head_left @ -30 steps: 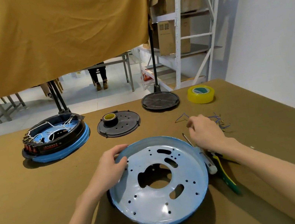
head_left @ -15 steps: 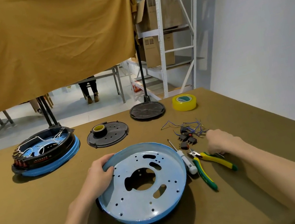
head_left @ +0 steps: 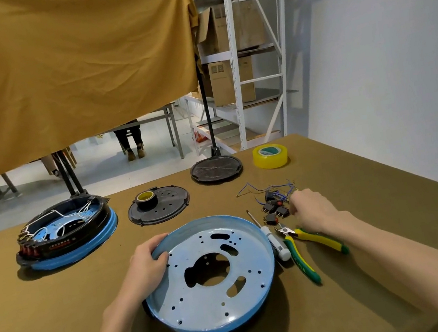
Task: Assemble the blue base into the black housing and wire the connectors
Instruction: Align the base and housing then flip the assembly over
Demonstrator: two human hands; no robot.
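Gripping blue base [head_left: 205, 298] rim, left hand [head_left: 145, 268] | right hand [head_left: 314, 212] at connectors [head_left: 272, 207] (touching)

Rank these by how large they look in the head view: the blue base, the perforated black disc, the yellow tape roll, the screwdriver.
1. blue base, clearly the largest, though also nearest the camera.
2. perforated black disc.
3. screwdriver, long but thin.
4. yellow tape roll.
The last two look close and the roll lies farther away, so their order is unsure.
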